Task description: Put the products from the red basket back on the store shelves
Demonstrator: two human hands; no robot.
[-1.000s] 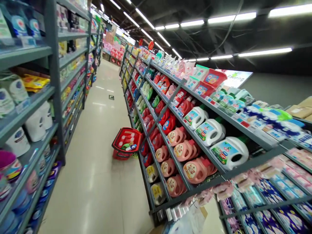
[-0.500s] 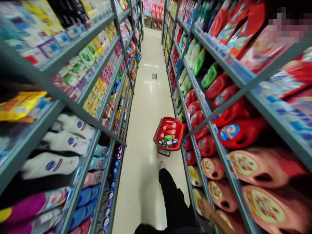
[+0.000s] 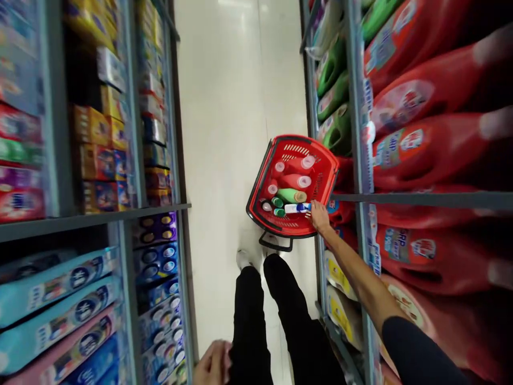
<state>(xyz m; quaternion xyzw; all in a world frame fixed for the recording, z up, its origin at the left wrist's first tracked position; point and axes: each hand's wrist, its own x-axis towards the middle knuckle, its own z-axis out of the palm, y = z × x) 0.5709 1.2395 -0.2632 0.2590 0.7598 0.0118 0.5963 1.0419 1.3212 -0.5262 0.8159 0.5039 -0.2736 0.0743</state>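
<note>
A red plastic shopping basket stands on the aisle floor against the right-hand shelving, holding several bottles and a white tube. My right hand reaches down into the basket's near right corner and touches the tube's end; its fingers are curled, and I cannot see whether they grip anything. My left hand hangs low beside my left thigh, fingers loosely bent, nothing visible in it. My legs in black trousers stand just short of the basket.
Grey shelves line both sides of a narrow aisle. On the right are red detergent jugs and green bottles. On the left are boxed goods and blue packs. The pale glossy floor runs ahead.
My view has tipped down and I have walked up to the basket. My right arm has come into view and reached into it; my left hand now shows at the bottom.
</note>
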